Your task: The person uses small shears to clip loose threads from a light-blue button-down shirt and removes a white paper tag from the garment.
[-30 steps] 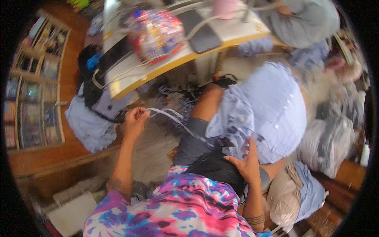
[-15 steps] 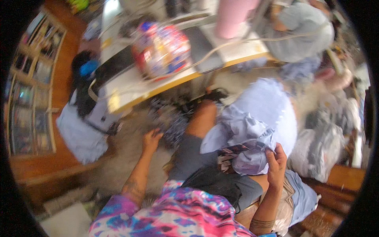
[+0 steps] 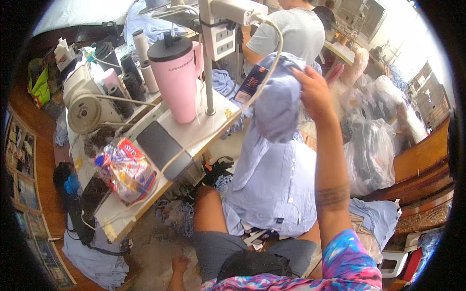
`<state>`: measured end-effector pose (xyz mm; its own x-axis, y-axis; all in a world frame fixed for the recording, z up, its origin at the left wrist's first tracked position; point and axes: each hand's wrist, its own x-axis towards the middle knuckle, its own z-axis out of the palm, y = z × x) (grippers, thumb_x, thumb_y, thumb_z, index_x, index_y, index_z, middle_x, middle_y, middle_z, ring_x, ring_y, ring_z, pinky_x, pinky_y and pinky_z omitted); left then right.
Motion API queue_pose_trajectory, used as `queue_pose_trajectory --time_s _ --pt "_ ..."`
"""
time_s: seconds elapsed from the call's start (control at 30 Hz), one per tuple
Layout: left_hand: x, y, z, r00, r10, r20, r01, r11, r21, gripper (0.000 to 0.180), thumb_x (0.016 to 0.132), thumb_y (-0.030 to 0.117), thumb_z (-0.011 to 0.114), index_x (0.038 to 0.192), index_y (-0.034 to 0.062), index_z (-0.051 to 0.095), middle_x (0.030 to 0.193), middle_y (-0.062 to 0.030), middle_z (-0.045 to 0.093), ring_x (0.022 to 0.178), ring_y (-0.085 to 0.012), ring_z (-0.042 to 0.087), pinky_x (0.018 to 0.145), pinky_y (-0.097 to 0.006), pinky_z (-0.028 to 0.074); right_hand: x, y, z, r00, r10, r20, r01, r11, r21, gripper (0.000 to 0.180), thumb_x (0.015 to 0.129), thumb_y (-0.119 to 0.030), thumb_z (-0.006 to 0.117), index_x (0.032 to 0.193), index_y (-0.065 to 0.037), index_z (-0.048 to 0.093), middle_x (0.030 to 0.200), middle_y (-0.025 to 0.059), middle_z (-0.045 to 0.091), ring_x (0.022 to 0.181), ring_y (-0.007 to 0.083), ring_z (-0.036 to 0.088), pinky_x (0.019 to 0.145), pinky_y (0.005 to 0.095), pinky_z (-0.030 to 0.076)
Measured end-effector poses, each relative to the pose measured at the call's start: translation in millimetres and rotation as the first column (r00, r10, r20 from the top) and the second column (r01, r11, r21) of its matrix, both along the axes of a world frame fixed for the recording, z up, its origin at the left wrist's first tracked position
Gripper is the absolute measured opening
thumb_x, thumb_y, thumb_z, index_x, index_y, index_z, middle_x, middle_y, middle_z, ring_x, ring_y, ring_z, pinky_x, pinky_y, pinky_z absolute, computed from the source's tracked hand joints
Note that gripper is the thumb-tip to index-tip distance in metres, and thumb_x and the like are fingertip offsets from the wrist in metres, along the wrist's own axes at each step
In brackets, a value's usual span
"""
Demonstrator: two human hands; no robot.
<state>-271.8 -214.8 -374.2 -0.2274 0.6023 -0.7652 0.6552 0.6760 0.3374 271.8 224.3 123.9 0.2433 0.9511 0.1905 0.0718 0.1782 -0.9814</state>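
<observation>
Head view: my right hand is gripping a raised light-blue garment beside the bench, where a pink tumbler is standing. Plastic bags are crowding my right; whether my left hand is closing, I cannot tell.

This is a garment-sewing workshop. On a white worktable, left of a pink tumbler, sits a sewing machine with a large handwheel; thread cones stand between them. Light-blue cloth is heaped behind the tumbler, a button-front shirt spreads to its near right, and fabric scraps litter the floor on its near side.
</observation>
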Motion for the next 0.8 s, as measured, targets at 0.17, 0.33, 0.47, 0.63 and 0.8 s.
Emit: queue_pose_trajectory --time_s 0.17,0.33,0.47,0.63,0.8 --pt "16.4 -29.5 26.0 0.949 0.285 0.132 -0.26 0.949 -0.181 0.018 0.088 0.019 0.069 0.085 0.0014 0.074 0.079 -0.0129 0.07 0.065 -0.0225 0.06 0.061 -0.04 0.047 -49.1 129.0 -38.9 0.969 0.098 -0.227 -0.141 0.973 -0.181 0.031 0.099 -0.014 0.066 0.126 -0.003 0.057 0.101 0.0042 0.066 0.082 0.0106 0.063 0.068 0.0249 0.05" --pt "41.3 -8.6 48.1 0.889 0.401 0.221 -0.369 0.914 -0.17 0.018 0.091 0.015 0.066 0.084 -0.0003 0.072 0.073 -0.0091 0.066 0.057 -0.0166 0.051 0.055 -0.036 0.041 -41.8 183.3 -93.9 0.924 0.069 -0.376 -0.131 0.981 -0.142 0.043 0.099 -0.018 0.068 0.136 -0.002 0.053 0.11 0.008 0.068 0.101 0.0213 0.067 0.084 0.0385 0.053" --pt "-5.1 -2.3 -4.8 0.921 0.3 0.248 -0.361 0.897 0.256 0.035 0.1 0.028 0.062 0.083 -0.0011 0.069 0.075 -0.0129 0.069 0.068 -0.0233 0.062 0.065 -0.039 0.047 -28.0 121.2 -115.4 0.974 0.228 -0.011 -0.224 0.946 -0.234 0.043 0.095 -0.023 0.073 0.13 0.0 0.062 0.109 0.0107 0.07 0.098 0.0216 0.068 0.085 0.0372 0.054" --pt "82.8 135.7 144.6 0.99 -0.04 0.135 -0.041 0.838 0.544 0.04 0.101 0.031 0.063 0.08 -0.0028 0.06 0.068 -0.0074 0.054 0.066 -0.0161 0.05 0.061 -0.036 0.041 114.6 -109.8 -185.2 0.739 0.0 0.673 0.068 0.995 -0.074 0.048 0.092 -0.036 0.076 0.12 0.001 0.067 0.116 0.0172 0.07 0.102 0.0276 0.068 0.088 0.0373 0.054" --pt "179.0 214.8 233.0 0.903 -0.37 0.218 0.057 0.607 0.793 0.027 0.091 0.023 0.076 0.095 -0.0025 0.069 0.081 -0.0133 0.068 0.071 -0.0224 0.063 0.068 -0.035 0.05 73.8 -297.4 -216.1 0.661 -0.16 0.733 0.429 0.882 -0.194 0.054 0.081 -0.044 0.084 0.102 0.001 0.064 0.097 0.0173 0.066 0.091 0.0302 0.066 0.079 0.0392 0.053"
